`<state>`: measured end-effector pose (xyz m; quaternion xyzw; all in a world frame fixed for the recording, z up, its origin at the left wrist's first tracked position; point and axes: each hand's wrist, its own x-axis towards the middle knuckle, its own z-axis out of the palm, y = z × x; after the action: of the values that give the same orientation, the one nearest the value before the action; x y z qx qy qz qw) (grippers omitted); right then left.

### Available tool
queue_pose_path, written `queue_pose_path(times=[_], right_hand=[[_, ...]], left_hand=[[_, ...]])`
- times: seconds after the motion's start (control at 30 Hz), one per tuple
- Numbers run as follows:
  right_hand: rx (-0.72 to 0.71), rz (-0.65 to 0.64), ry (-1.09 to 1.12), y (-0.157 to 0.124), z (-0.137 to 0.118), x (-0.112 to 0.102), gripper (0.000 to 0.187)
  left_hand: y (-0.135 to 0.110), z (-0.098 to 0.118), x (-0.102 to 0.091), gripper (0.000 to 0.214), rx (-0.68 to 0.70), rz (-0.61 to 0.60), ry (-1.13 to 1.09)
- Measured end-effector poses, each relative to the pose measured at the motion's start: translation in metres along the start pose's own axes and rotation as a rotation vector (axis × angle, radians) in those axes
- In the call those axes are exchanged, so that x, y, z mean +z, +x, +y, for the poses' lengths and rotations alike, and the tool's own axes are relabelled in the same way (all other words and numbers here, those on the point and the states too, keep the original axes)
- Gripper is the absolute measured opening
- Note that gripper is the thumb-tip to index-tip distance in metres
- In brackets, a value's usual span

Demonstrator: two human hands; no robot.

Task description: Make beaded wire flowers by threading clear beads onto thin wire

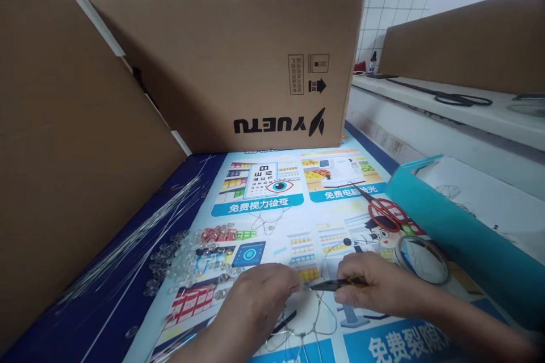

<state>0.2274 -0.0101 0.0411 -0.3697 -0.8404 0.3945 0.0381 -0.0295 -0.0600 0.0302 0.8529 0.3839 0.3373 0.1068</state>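
Observation:
My left hand (259, 300) is closed in a pinch on a thin silver wire (298, 329) that loops over the printed poster (272, 193). My right hand (374, 286) is wrapped round small dark pliers (330, 285), whose tips point left and meet the wire at my left fingertips. More bent wire lies below both hands. A pile of clear round beads (187, 255) sits just left of my left hand.
A bundle of straight silver wires (136, 232) lies along the left. Red-handled scissors (383, 212) and a clear tape roll (423, 258) lie to the right, beside a teal box (460, 232). Cardboard panels (238, 62) wall the back and left. Black scissors (455, 99) rest on the right ledge.

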Motion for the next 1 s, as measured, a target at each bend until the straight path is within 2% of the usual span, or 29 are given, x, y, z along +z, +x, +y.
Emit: queue_pose_path(times=[0.57,0.8,1.0], right_hand=[[0.007,-0.038,0.031,0.000,-0.003,-0.002,0.039],[0.036,0.020,-0.076,-0.001,-0.010,-0.001,0.035],[0.068,0.059,-0.113,0.001,-0.011,0.003,0.035]], left_hand=[[0.000,-0.001,-0.001,0.021,0.105,0.008,0.055],[0.002,-0.002,-0.002,0.020,0.111,0.024,0.053],[0.000,-0.003,-0.002,0.017,0.061,-0.008,0.084]])
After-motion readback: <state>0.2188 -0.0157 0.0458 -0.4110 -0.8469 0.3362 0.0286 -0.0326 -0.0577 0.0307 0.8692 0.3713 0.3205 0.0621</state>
